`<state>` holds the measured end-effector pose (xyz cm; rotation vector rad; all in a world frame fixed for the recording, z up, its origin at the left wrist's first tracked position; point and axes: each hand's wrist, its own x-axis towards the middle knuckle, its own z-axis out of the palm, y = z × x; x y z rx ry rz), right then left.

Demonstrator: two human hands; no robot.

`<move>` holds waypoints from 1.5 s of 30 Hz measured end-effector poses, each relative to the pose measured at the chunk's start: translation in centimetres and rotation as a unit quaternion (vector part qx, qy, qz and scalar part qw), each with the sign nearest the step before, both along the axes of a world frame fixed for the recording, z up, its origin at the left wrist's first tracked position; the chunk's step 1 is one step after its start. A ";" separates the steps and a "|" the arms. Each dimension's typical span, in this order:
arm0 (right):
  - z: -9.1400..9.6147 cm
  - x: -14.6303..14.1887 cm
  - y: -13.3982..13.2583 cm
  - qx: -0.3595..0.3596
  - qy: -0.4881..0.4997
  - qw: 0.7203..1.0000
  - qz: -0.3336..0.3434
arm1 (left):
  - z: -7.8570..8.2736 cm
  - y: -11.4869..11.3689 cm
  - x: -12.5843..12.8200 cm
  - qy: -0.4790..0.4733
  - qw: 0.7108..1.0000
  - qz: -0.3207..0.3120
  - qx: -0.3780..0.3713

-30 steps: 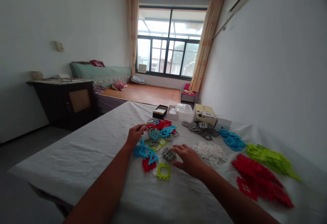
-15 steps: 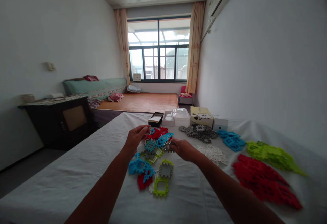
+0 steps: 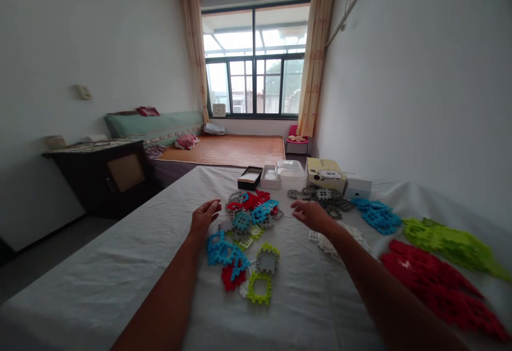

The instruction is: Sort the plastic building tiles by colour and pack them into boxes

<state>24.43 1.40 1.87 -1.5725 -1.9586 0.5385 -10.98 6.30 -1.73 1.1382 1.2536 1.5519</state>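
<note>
My left hand [image 3: 205, 216] hovers at the left side of a mixed heap of plastic interlocking pieces, fingers bent and slightly apart, with nothing visible in them. The heap holds red pieces [image 3: 255, 200], a blue piece [image 3: 264, 210], a teal piece [image 3: 241, 220] and grey ones. My right hand [image 3: 312, 215] is to the right of the heap, just before the grey pile [image 3: 325, 199]; its fingers point left, apart, and no piece shows in them. Closer to me lie blue pieces [image 3: 221, 248], a grey square piece [image 3: 268, 260] and a lime-green square piece [image 3: 260, 288].
Sorted piles of white [image 3: 352, 238], blue [image 3: 376, 215], lime-green [image 3: 450, 244] and red pieces [image 3: 438, 289] spread along the right. Behind stand a black box [image 3: 249, 179], a clear plastic tub [image 3: 290, 175] and a yellow carton [image 3: 326, 173]. A pale cloth [image 3: 152, 239] covers the table.
My right hand has left the grey piece it held by the mixed heap and moved right, towards the grey pile. My left hand has drawn back left from the heap. The view has tilted down slightly.
</note>
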 end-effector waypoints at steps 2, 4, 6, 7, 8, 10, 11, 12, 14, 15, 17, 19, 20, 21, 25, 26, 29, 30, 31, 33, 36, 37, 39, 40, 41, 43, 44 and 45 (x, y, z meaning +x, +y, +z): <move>-0.6 -2.3 -1.9 -0.021 -0.018 0.986 0.166 | -0.7 -0.1 -0.3 0.033 0.999 -0.017 0.000; -0.9 -4.2 -3.7 -0.003 -0.036 0.947 0.318 | -1.0 -0.2 -0.4 0.065 0.997 -0.030 -0.004; -0.9 -5.2 -4.9 0.033 -0.043 0.923 0.381 | -1.1 -0.2 -0.4 0.086 0.996 -0.036 -0.009; -0.8 -5.5 -5.2 0.044 -0.043 0.922 0.381 | -1.2 -0.2 -0.4 0.092 0.995 -0.039 -0.011; -0.6 -5.6 -5.4 0.046 -0.043 0.925 0.375 | -1.3 -0.2 -0.4 0.096 0.994 -0.042 -0.012; -0.4 -5.7 -5.6 0.038 -0.044 0.934 0.353 | -1.4 0.0 -0.4 0.098 0.994 -0.047 -0.013; -0.2 -5.7 -5.6 0.039 -0.042 0.938 0.341 | -1.5 0.1 -0.4 0.097 0.994 -0.048 -0.013; -0.2 -5.7 -5.5 0.046 -0.034 0.944 0.325 | -1.6 0.2 -0.4 0.096 0.994 -0.050 -0.014; -0.4 -5.7 -5.1 0.071 -0.003 0.958 0.277 | -1.6 0.4 -0.4 0.095 0.994 -0.051 -0.015; -0.6 -5.5 -4.7 0.083 0.017 0.966 0.242 | -1.6 0.5 -0.4 0.096 0.994 -0.051 -0.016; -1.5 -4.9 -3.6 0.067 0.082 0.981 0.165 | -1.5 0.5 -0.3 0.097 0.994 -0.050 -0.016; -2.8 -3.7 -2.0 0.016 0.177 0.981 0.078 | -1.4 0.5 -0.2 0.097 0.994 -0.051 -0.017; -3.3 -2.8 -1.2 -0.006 0.224 0.974 0.035 | -1.4 0.5 -0.2 0.098 0.994 -0.051 -0.017; -3.8 -1.9 -0.3 -0.017 0.262 0.965 -0.005 | -1.4 0.5 -0.2 0.098 0.994 -0.051 -0.016; -4.1 2.1 2.3 0.009 0.328 0.938 -0.110 | -1.4 0.6 -0.1 0.105 0.993 -0.052 -0.013; -4.0 2.8 2.5 0.006 0.337 0.933 -0.124 | -1.5 0.6 -0.1 0.107 0.993 -0.053 -0.013; -3.8 2.9 1.9 -0.035 0.339 0.931 -0.130 | -1.6 0.8 -0.1 0.107 0.993 -0.056 -0.012; -3.8 2.3 1.3 -0.057 0.323 0.939 -0.101 | -1.6 0.8 -0.2 0.108 0.992 -0.057 -0.009; -3.8 1.3 0.6 -0.074 0.289 0.953 -0.043 | -1.6 0.8 -0.2 0.110 0.992 -0.059 -0.007; -3.6 -1.1 -0.9 -0.091 0.194 0.969 0.124 | -1.6 0.7 -0.2 0.111 0.992 -0.060 -0.004; -2.8 -4.7 -3.1 -0.043 0.066 0.940 0.331 | -1.7 0.6 -0.2 0.105 0.993 -0.058 -0.004; -2.4 -5.5 -3.6 -0.015 0.041 0.931 0.363 | -1.7 0.6 -0.2 0.102 0.993 -0.056 -0.005; -1.8 -6.6 -4.6 0.032 0.000 0.920 0.391 | -1.7 0.6 -0.3 0.101 0.993 -0.054 -0.007; -1.5 -6.8 -4.9 0.047 -0.014 0.920 0.388 | -1.7 0.6 -0.3 0.102 0.993 -0.054 -0.007; -1.2 -7.0 -5.3 0.053 -0.021 0.926 0.373 | -1.7 0.6 -0.3 0.104 0.993 -0.056 -0.007; -0.8 -7.1 -5.8 0.056 -0.026 0.943 0.327 | -1.6 0.7 -0.4 0.110 0.992 -0.060 -0.007; -0.6 -7.2 -5.9 0.060 -0.020 0.953 0.295 | -1.6 0.8 -0.4 0.112 0.992 -0.061 -0.007; -0.4 -7.2 -6.1 0.064 -0.007 0.964 0.260 | -1.6 0.8 -0.5 0.115 0.991 -0.063 -0.009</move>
